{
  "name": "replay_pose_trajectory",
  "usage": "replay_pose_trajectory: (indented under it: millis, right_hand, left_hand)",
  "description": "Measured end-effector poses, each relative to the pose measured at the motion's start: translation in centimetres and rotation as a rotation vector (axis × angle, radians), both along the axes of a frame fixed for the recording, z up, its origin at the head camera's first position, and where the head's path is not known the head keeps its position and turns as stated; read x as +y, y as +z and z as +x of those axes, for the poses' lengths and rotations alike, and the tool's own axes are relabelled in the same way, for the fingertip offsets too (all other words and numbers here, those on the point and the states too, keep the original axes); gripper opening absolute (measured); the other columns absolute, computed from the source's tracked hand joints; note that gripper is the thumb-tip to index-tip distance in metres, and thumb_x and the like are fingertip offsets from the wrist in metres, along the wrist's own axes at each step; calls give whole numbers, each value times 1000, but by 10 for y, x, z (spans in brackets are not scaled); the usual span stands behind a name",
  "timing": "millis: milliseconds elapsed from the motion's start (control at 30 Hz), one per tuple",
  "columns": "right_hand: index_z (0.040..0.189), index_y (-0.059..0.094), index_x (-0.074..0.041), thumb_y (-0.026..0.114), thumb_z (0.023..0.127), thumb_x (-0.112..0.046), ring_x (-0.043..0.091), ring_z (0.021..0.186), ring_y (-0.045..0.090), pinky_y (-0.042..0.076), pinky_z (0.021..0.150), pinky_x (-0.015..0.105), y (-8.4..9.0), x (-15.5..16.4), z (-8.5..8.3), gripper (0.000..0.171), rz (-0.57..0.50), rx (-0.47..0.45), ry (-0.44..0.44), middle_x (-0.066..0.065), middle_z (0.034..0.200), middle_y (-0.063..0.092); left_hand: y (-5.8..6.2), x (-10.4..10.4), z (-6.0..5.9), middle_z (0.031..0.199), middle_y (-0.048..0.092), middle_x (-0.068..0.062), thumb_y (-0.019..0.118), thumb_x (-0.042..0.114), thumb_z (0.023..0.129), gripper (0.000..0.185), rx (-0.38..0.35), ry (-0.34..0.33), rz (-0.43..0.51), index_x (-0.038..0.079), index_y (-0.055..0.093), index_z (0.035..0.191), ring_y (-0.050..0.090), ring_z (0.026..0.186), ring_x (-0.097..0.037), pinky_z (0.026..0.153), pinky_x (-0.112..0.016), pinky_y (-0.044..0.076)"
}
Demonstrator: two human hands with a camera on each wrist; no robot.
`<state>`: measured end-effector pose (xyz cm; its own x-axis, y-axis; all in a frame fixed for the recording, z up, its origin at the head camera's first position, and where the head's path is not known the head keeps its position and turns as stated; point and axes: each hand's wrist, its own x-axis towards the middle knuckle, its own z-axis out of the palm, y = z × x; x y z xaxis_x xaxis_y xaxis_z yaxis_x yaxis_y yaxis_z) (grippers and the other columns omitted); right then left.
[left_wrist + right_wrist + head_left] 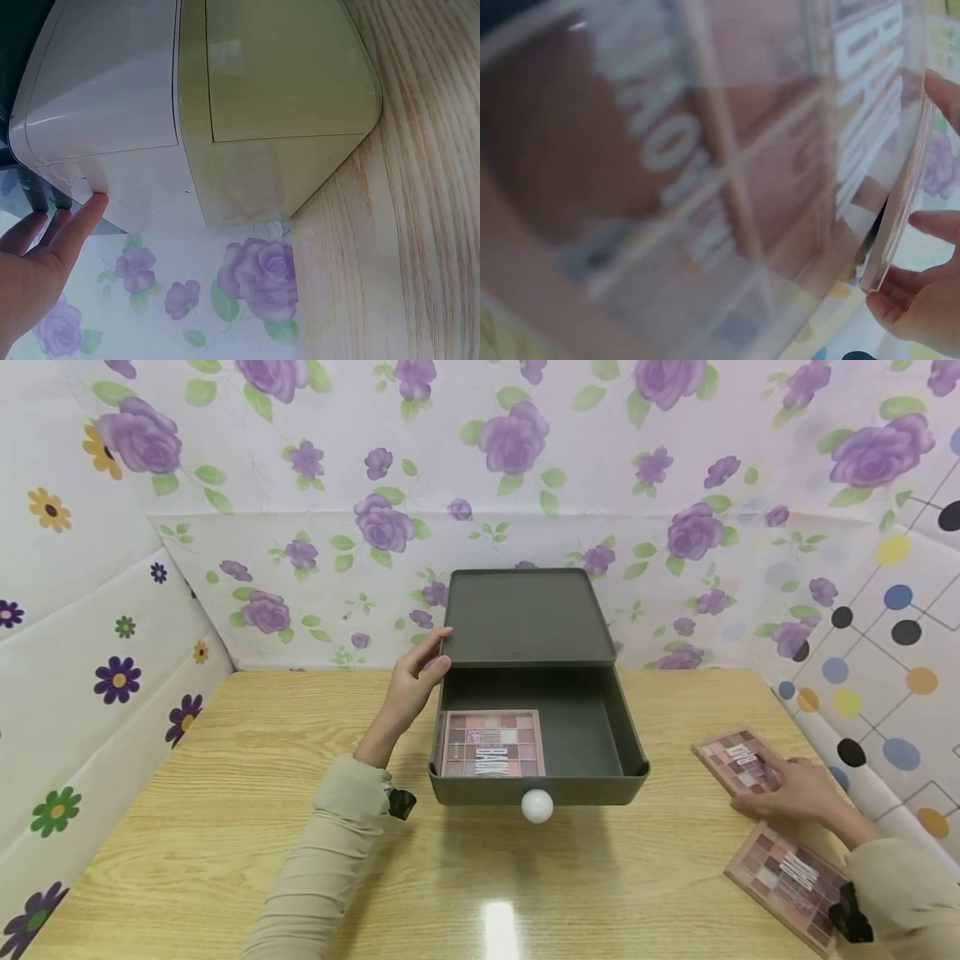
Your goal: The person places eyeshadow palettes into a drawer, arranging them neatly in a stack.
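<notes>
A dark grey drawer box (531, 617) stands mid-table with its drawer (480, 791) pulled out, a white round knob (537, 807) on the front. One eyeshadow palette (491, 743) lies in the drawer's left half. My left hand (416, 681) rests on the box's left side; in the left wrist view the fingers (84, 217) touch its smooth side wall. At the right, my right hand (798, 789) holds a second eyeshadow palette (731, 758) by its edges. A third palette (791, 885) lies nearer, filling much of the right wrist view.
The wooden table (300, 735) meets a white backdrop (300, 585) with purple flowers behind. A dotted sheet (900, 710) borders the right side, and a daisy-patterned one (90, 693) the left.
</notes>
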<state>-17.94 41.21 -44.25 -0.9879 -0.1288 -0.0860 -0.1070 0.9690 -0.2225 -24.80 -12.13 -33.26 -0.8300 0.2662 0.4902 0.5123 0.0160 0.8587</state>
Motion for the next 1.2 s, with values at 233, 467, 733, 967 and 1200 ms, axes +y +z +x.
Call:
replay_pose_trajectory:
  millis: [233, 467, 733, 967, 1200]
  right_hand:
    - [130, 34, 16, 72, 70, -50, 33, 65, 51, 42, 54, 40, 9, -2, 2, 97, -73, 55, 5, 33, 81, 55]
    - [130, 37, 14, 73, 70, -47, 45, 77, 53, 44, 60, 48, 18, -3, 7, 92, -106, 95, -1, 41, 94, 52]
    - [130, 37, 13, 75, 70, -44, 54, 89, 49, 43, 64, 54, 31, -6, 12, 91, -154, 147, 3, 46, 107, 45]
    - [132, 37, 10, 74, 72, -42, 53, 92, 45, 40, 64, 57, 43, -13, 19, 87, -179, 159, -6, 44, 115, 39]
    - [129, 43, 9, 75, 72, -37, 58, 100, 37, 33, 71, 67, 58, -19, 25, 80, -214, 210, -3, 46, 117, 36]
  left_hand:
    - [1, 1, 1, 144, 27, -20, 50, 25, 94, 51, 4, 1, -8, -6, 39, 134, 30, 128, -37, 91, -54, 38]
    - [1, 0, 0, 144, 27, -20, 50, 21, 94, 48, -2, 6, -13, -5, 40, 134, 31, 128, -36, 91, -53, 38]
    - [0, 0, 1, 145, 27, -19, 51, 28, 93, 54, -5, 12, -13, -4, 40, 134, 30, 128, -37, 90, -53, 38]
    - [0, 0, 0, 145, 26, -20, 53, 35, 92, 60, 3, 10, -8, -5, 40, 134, 30, 129, -36, 91, -53, 38]
    - [0, 1, 1, 144, 27, -20, 53, 35, 92, 61, 11, 15, -8, -7, 39, 133, 30, 129, -36, 91, -52, 38]
